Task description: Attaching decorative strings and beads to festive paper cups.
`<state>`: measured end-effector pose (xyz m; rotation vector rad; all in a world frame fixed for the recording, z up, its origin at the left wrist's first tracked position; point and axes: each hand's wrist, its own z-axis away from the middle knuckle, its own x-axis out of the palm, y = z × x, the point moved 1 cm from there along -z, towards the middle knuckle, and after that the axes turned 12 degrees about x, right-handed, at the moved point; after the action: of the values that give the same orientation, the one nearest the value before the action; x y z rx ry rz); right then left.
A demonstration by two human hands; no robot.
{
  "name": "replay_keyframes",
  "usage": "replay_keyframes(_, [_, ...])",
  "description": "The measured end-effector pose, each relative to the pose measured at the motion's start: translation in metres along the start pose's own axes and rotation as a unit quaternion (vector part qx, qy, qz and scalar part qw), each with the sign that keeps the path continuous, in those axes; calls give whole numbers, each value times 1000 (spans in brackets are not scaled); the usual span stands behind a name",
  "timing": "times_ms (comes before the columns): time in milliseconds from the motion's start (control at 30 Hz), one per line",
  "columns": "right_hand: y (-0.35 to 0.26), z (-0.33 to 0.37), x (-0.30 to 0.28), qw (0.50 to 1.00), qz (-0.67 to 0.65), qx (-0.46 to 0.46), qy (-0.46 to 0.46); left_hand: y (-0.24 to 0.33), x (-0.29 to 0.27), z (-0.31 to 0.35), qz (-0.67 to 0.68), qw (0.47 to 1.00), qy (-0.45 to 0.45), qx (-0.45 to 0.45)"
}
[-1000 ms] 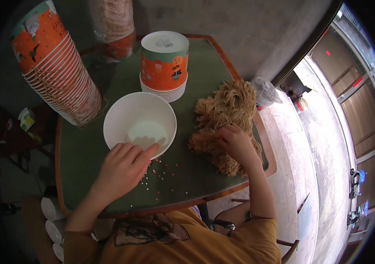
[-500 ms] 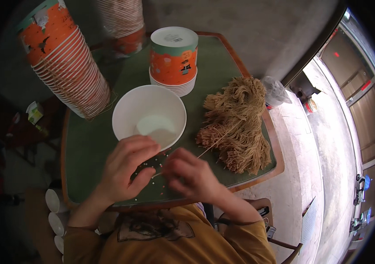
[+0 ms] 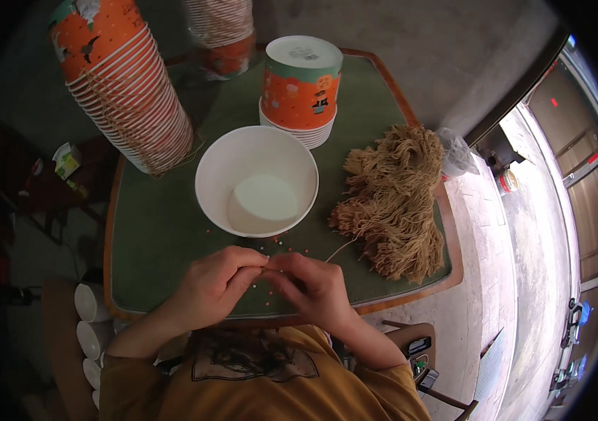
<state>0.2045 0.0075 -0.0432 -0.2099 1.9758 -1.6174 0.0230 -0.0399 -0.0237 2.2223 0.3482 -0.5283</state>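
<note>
My left hand (image 3: 216, 282) and my right hand (image 3: 315, 282) meet fingertip to fingertip near the table's front edge. Both pinch a thin tan strand of twine (image 3: 341, 250), whose free length runs out past my right hand toward the bundle. What lies between the fingertips is mostly hidden. Just beyond them a large white paper bucket (image 3: 257, 184) stands with its mouth up, and nothing shows inside. Right of it lies a thick bundle of tan twine (image 3: 398, 203). Small white and orange dots are scattered on the green tabletop (image 3: 155, 259) around my fingers.
Behind the bucket is a short upturned stack of orange paper buckets (image 3: 301, 91). A tall leaning stack (image 3: 127, 84) stands at the left, another stack (image 3: 225, 35) at the back. A clear plastic bag (image 3: 457, 153) sits beyond the bundle. White buckets (image 3: 93, 303) line the lower left.
My hands, apart before, have come together at the fingertips, closer to the table's front edge. The whole scene has shifted slightly right in view. The bucket and twine bundle keep their places.
</note>
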Motion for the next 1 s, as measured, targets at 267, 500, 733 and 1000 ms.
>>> replay_keyframes(267, [23,-12,-10,983,33,-66,169,-10,2,-43,-255,957,-37,136])
replay_keyframes(500, [22,-27,-7,975,44,-71,207,-24,-5,-49,-207,975,-70,43])
replay_keyframes(733, [21,-40,1,976,-11,-84,201,-24,-13,-51,-184,981,-60,26])
replay_keyframes(1000, [18,-42,4,973,2,-83,217,-23,-12,-50,-176,982,-55,29])
